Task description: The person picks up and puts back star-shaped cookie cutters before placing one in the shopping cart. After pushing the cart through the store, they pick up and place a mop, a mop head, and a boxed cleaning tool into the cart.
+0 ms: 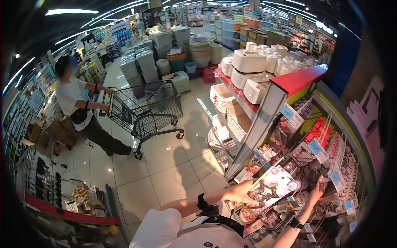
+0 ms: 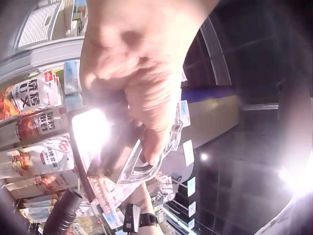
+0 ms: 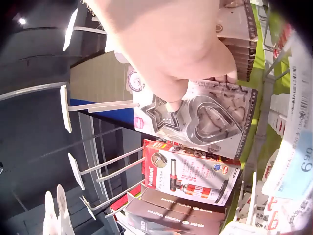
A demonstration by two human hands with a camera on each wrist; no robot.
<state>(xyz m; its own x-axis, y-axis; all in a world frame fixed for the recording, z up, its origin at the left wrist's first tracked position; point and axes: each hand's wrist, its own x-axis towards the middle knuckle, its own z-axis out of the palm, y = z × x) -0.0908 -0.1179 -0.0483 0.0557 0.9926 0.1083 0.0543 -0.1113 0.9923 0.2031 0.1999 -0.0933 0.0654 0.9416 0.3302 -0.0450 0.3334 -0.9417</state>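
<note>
My left hand [image 1: 243,193] holds a white carded pack of cookie cutters [image 1: 280,180] in front of the display, its thumb over the clear plastic blister [image 2: 128,172] in the left wrist view. Dark cutter shapes show beneath that plastic. Farther right, my right hand [image 1: 317,192] reaches in among the hanging goods. There it pinches another carded cookie cutter pack [image 3: 230,134], with a star and a heart cutter, on a metal hook [image 3: 115,105]. The thumb lies on the plastic between the two shapes; the other fingers are partly hidden at the card's edge.
Boxed gas torches [image 3: 195,178] and brown boxes [image 3: 181,210] hang beside the cutter pack. Price tags [image 1: 317,149] stick out on hook ends. Left of the display stands a shelf end [image 1: 264,120]. Across the aisle a person [image 1: 78,99] pushes a shopping cart [image 1: 144,109].
</note>
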